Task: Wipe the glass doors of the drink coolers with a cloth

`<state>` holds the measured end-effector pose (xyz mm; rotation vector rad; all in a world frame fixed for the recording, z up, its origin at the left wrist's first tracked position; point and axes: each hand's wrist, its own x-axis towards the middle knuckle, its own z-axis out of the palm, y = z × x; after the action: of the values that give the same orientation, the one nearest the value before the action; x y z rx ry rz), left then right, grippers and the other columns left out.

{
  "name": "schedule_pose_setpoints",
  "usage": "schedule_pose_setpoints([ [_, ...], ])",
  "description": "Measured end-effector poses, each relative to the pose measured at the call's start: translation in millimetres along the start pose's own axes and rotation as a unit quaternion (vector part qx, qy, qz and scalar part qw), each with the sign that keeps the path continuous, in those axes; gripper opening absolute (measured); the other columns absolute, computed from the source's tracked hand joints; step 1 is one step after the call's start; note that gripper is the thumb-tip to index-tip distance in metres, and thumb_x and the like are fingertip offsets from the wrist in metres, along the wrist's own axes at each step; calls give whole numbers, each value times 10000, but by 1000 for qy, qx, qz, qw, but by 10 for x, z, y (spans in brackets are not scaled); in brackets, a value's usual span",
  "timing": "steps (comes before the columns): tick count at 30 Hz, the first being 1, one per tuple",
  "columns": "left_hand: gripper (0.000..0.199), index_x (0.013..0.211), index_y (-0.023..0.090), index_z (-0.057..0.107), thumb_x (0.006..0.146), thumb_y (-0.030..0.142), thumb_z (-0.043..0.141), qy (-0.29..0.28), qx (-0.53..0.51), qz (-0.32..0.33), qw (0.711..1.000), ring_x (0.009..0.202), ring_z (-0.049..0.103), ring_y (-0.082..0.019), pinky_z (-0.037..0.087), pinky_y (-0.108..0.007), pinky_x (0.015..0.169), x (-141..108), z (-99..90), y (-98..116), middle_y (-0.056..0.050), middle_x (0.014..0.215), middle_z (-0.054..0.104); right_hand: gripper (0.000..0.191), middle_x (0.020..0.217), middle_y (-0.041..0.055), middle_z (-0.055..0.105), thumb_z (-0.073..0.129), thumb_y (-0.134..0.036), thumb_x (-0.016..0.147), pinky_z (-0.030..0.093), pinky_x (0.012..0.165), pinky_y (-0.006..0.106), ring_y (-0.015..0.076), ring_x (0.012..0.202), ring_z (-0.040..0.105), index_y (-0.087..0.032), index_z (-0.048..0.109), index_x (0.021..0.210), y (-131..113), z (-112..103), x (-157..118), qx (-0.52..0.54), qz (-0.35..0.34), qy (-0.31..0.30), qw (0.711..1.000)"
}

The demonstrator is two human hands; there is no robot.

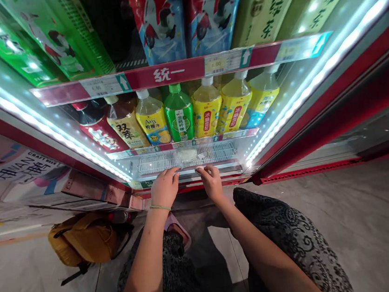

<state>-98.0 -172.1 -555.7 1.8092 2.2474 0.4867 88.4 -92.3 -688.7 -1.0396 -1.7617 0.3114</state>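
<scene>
Low in the lit drinks cooler, both hands are at the front edge of the bottom wire rack point(154, 162). My left hand point(165, 187), with a thin band at its wrist, has its thumb and fingers brought close together and pointing right. Opposite it, my right hand point(211, 181) has curled fingers, the tips pinched near a small dark spot. Whatever thin thing lies between the fingertips is too small to name. Just behind the hands, a pale round item point(187, 155) rests on the rack, with a small white tag-like piece beside it.
Above, a shelf holds a row of drinks, including a green bottle point(179, 117) and a yellow-labelled bottle point(208, 111). A red price rail point(182, 71) fronts the higher shelf of larger bottles. A mustard backpack point(86, 240) sits on the floor at left, beside stacked cartons point(90, 188).
</scene>
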Motion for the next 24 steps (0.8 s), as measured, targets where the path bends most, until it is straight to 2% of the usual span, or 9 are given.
schedule_pose_setpoints([
  [4, 349, 1292, 240, 674, 1049, 308, 434, -7, -6, 19, 1000, 1142, 681, -259, 564, -357, 931, 80, 67, 202, -68, 1286, 719, 294, 1176, 120, 465, 462, -256, 1025, 575, 886, 385, 240, 1111, 568, -223, 663, 1237, 136, -227, 55, -20, 75, 124, 989],
  [5, 353, 1294, 240, 672, 1054, 316, 425, -9, -6, 27, 1000, 1132, 684, -256, 565, -354, 920, 102, 87, 254, -67, 1283, 719, 292, 1197, 128, 459, 474, -259, 1022, 567, 913, 394, 249, 1141, 560, -221, 654, 1250, 142, -258, 87, -22, 78, 134, 988],
  [7, 360, 1300, 241, 666, 1059, 325, 412, -17, -5, 41, 999, 1112, 689, -253, 568, -348, 888, 145, 131, 365, -67, 1284, 716, 278, 1187, 117, 491, 504, -248, 1011, 549, 955, 398, 247, 1135, 569, -242, 665, 1237, 134, -298, 147, -23, 53, 99, 993],
  [10, 349, 1293, 246, 668, 1055, 317, 424, -32, -1, 57, 998, 1102, 692, -253, 567, -341, 861, 206, 207, 531, -67, 1291, 714, 249, 1100, 67, 551, 517, -218, 995, 546, 922, 352, 213, 1027, 600, -275, 704, 1150, 190, -392, 195, -34, 11, 17, 999],
  [12, 344, 1285, 255, 674, 1055, 321, 426, -37, -5, 67, 997, 1094, 695, -250, 565, -337, 850, 240, 261, 628, -62, 1290, 716, 240, 1089, 67, 539, 492, -208, 991, 546, 884, 335, 209, 1002, 598, -252, 690, 1118, 324, -537, 214, -55, 33, 37, 997],
  [16, 337, 1261, 271, 685, 1056, 328, 425, -30, -17, 95, 995, 1092, 694, -240, 558, -330, 874, 279, 377, 788, -56, 1279, 720, 340, 1165, 126, 458, 341, -156, 1009, 530, 844, 354, 227, 1026, 565, -178, 568, 1261, 609, -901, 281, -116, 88, 111, 983],
  [18, 329, 1252, 271, 689, 1052, 313, 430, -39, -15, 107, 993, 1096, 693, -238, 556, -332, 893, 285, 434, 871, -55, 1261, 726, 334, 1143, 124, 477, 334, -134, 1013, 519, 823, 334, 220, 1008, 564, -167, 577, 1239, 637, -1005, 328, -133, 67, 82, 986],
  [22, 312, 1231, 267, 696, 1039, 280, 451, -54, -3, 127, 990, 1099, 694, -240, 549, -346, 933, 297, 502, 1053, -48, 1231, 737, 213, 1027, 40, 594, 505, -153, 1009, 490, 805, 269, 182, 954, 586, -243, 690, 1064, 582, -1148, 474, -138, -50, -81, 986],
  [24, 313, 1236, 272, 695, 1039, 287, 452, -53, -4, 130, 990, 1097, 696, -240, 551, -343, 929, 312, 505, 1132, -44, 1230, 737, 201, 1002, 14, 633, 562, -180, 1006, 471, 768, 264, 175, 916, 582, -287, 717, 1075, 636, -1318, 583, -146, -95, -139, 975],
])
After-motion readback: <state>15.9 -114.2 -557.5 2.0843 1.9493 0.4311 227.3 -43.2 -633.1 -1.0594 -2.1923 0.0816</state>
